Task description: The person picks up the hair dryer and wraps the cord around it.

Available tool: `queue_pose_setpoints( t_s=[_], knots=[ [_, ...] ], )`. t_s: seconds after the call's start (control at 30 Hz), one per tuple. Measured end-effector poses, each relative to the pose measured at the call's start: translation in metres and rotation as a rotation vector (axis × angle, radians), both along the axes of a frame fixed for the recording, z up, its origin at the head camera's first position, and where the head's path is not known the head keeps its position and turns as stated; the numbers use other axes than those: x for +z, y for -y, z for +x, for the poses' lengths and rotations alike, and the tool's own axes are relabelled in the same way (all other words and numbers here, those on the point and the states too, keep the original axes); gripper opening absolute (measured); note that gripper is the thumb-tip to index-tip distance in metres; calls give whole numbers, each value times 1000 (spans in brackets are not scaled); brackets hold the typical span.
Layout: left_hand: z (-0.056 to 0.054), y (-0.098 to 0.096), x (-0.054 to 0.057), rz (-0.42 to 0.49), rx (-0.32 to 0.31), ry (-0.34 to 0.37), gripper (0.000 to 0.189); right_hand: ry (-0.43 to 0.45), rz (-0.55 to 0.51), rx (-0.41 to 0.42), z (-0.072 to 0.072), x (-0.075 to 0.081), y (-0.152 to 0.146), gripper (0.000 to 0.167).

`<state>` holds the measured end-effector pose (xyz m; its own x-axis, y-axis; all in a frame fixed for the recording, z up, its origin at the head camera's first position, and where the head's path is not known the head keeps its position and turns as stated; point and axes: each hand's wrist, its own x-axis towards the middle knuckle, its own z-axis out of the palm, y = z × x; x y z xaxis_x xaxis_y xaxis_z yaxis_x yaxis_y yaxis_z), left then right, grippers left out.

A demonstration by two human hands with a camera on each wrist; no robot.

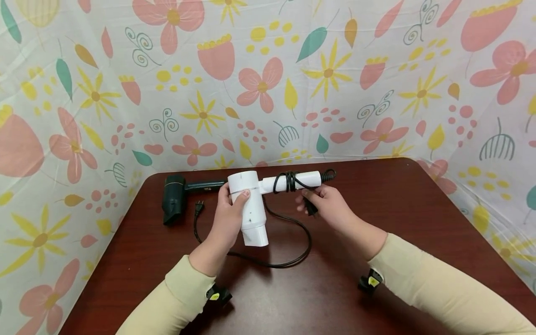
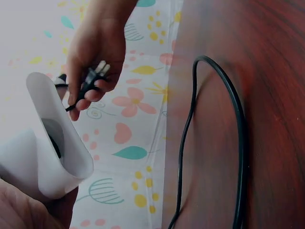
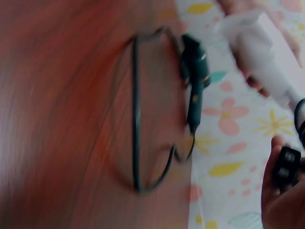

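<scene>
L hand (image 1: 228, 214) grips white dryer (image 1: 253, 211), R hand (image 1: 328, 202) holds plug (image 2: 97, 76) (wrapping cord (image 1: 290, 181), prob.); next likely needs plug tucked.

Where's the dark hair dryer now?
In the head view, the dark dryer lies on the table, back left, beside a plug, left of the white dryer.
</scene>
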<state>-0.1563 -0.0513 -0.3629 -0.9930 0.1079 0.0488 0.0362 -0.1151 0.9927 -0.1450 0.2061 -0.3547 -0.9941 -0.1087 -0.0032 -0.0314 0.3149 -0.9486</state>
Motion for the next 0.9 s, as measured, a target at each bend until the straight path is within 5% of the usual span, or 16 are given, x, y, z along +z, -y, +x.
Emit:
queue_pose_setpoints(
  t_s=[0.23,0.33,0.63,0.9],
  knots=[
    [-2,-5,-8,-79,30,-70,70,203,-512,-44,6,13,7,31],
    [-3,-7,-10,-96,16,-95,73,259,-656,-54,7,19,7,32],
    [-4,-19,-9,-167,-30,-105,82,360,-769,-185,3,20,-2,41],
    [-19,-34,-8,-231,-52,-30,85,362,-763,-266,-9,17,-22,37]
  ],
)
